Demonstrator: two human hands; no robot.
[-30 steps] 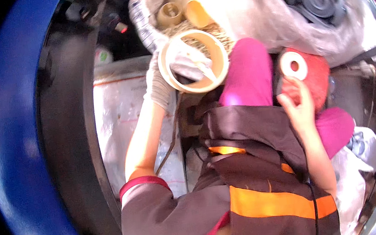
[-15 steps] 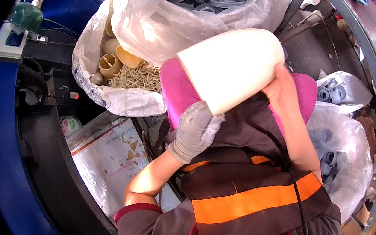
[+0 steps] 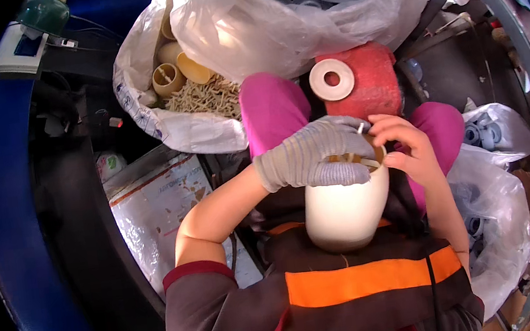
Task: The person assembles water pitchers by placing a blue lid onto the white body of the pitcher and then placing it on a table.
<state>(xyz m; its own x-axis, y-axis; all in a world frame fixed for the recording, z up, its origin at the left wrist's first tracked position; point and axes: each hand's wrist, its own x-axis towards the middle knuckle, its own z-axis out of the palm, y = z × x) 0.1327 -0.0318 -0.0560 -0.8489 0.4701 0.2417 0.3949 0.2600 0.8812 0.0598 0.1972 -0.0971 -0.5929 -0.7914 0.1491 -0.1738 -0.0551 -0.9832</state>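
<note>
Grey ribbed knit covers the left hand (image 3: 316, 156), which curves over the mouth of a smooth cream round-bottomed cup (image 3: 346, 215); whether it grips cannot be told. The bare right hand (image 3: 412, 149) stands half open, thumb by the rim. Sideways half a second ago, the cup now points mouth-up at the lap; beyond, a flat white ring (image 3: 319, 86) shows on a rough red block (image 3: 370, 85).

A red block (image 3: 369, 90) carries a pale ring (image 3: 346, 84) with a round central hole.
</note>
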